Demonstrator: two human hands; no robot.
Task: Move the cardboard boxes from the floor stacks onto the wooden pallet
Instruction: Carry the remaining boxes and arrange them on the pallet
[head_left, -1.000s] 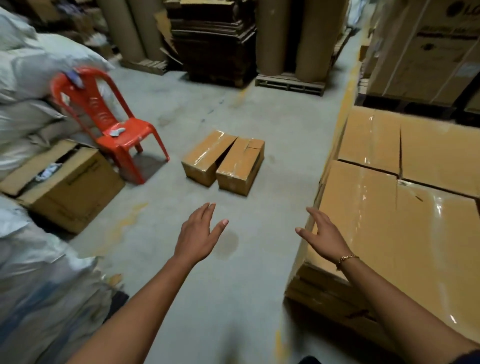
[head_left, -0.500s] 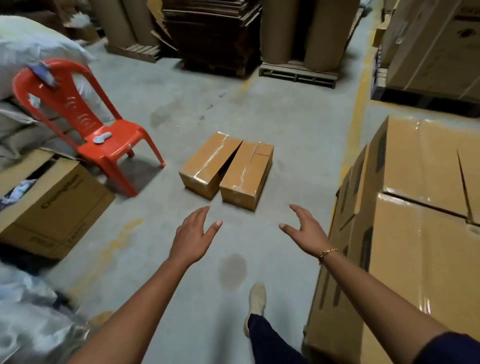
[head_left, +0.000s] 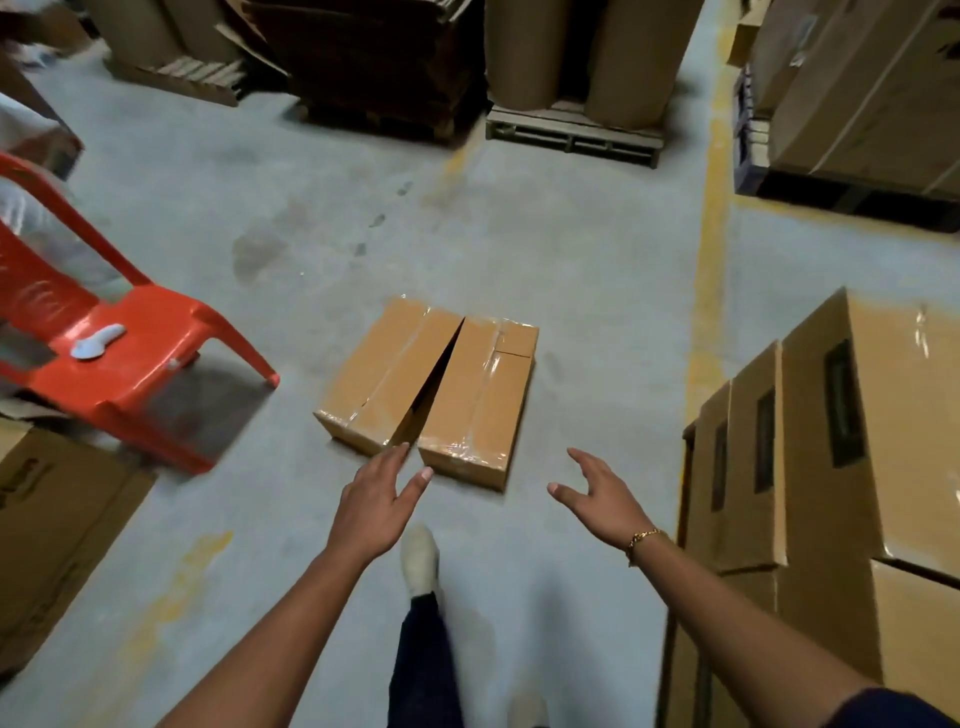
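Where the grey concrete floor (head_left: 545, 249) lies bare, it shows dark stains and a worn yellow painted line (head_left: 711, 249) running away from the camera on the right. Room reads as a warehouse — large brown paper rolls (head_left: 576, 49) stand on a wooden pallet (head_left: 574, 132) at the far end, beside a dark stack of flattened cardboard (head_left: 374, 57).

Two taped cardboard boxes (head_left: 431, 389) lie on the floor mid-view, touching at the far corners, with a wedge-shaped gap opening toward the camera. Taller cartons (head_left: 841, 467) with cut hand slots stand at right.

Left hand (head_left: 374, 506) is empty, fingers spread wide, fingertips just short of the near edge of the two boxes. Right hand (head_left: 602, 496) is also empty and splayed wide, a gold bracelet (head_left: 641, 538) at the wrist, near the boxes' right corner but not touching.

Red plastic chair (head_left: 130, 358) at left carries a small pale object (head_left: 98, 340) on its seat. Printed carton (head_left: 57, 525) at lower left — lettering blurred, unreadable. One light shoe (head_left: 420, 561) steps forward between the arms.
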